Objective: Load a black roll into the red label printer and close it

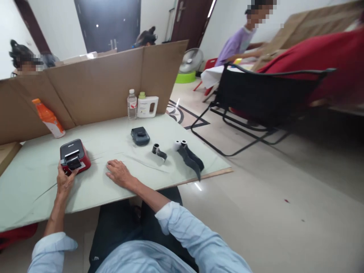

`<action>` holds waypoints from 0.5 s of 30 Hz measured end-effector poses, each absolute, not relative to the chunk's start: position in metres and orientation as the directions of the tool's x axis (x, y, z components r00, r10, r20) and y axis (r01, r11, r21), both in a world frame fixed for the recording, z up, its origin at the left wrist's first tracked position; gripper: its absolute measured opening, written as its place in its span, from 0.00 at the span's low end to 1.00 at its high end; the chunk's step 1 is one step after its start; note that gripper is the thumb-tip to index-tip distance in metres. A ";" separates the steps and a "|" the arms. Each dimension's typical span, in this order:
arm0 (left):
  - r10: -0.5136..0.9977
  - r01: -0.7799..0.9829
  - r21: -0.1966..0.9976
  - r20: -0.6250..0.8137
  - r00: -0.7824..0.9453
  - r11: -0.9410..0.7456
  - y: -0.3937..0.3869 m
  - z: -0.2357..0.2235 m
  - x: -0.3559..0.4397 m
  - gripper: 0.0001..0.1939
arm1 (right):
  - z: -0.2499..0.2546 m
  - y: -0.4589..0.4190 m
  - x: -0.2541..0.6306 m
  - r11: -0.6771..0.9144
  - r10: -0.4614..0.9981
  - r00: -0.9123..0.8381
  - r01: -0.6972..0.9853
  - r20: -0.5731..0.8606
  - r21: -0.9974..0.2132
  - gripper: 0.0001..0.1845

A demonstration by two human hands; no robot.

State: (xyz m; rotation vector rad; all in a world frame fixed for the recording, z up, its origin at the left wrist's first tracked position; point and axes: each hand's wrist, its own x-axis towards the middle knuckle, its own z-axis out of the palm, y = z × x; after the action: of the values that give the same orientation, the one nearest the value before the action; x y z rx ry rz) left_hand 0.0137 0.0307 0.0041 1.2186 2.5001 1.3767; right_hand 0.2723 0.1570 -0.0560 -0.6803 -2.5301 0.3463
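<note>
My left hand grips the front of a small red and black label printer, thumb at its front and fingers along its left side. A dark, glossy strip shows at the printer's front slot. To the right of it, my right hand lies palm down on the table, fingers stretched out, holding nothing. Beyond that hand sits a dark grey box-shaped device. A small roll with a short black tail and two rolls with longer black strips lie farther right.
A cardboard screen closes off the table's far side. Before it stand an orange bottle, a clear water bottle and a white jug. A black folding chair is at the right. Other people sit beyond.
</note>
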 end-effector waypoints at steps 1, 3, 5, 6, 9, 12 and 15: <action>0.645 0.615 0.724 0.314 -0.697 0.312 0.032 0.006 0.016 0.47 | -0.056 0.158 0.272 0.847 0.521 -0.753 0.397 0.403 -0.353 0.12; 0.635 0.619 0.696 0.302 -0.711 0.363 0.033 0.011 0.021 0.43 | -0.055 0.160 0.272 0.855 0.510 -0.752 0.389 0.418 -0.344 0.12; 0.633 0.631 0.636 0.276 -0.723 0.444 0.032 0.017 0.029 0.40 | -0.054 0.161 0.272 0.860 0.502 -0.750 0.381 0.430 -0.341 0.12; 0.637 0.647 0.581 0.265 -0.724 0.494 0.029 0.019 0.034 0.39 | -0.054 0.162 0.272 0.861 0.501 -0.747 0.376 0.437 -0.343 0.11; 0.678 0.723 0.301 0.255 -0.689 0.622 0.016 0.023 0.050 0.34 | -0.054 0.164 0.272 0.858 0.502 -0.736 0.354 0.455 -0.373 0.11; 0.758 0.772 0.032 0.171 -0.630 0.635 0.003 0.024 0.068 0.25 | -0.053 0.169 0.274 0.846 0.505 -0.737 0.317 0.450 -0.429 0.10; 0.832 0.836 -0.026 0.115 -0.543 0.549 0.009 0.025 0.087 0.21 | -0.051 0.174 0.282 0.833 0.499 -0.747 0.275 0.438 -0.480 0.11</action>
State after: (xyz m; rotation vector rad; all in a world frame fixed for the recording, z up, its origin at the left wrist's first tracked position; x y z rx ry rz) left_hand 0.0870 0.0094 0.0250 1.5479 2.8632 0.0512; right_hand 0.2817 0.1739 -0.0509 -0.5663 -2.4436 0.5251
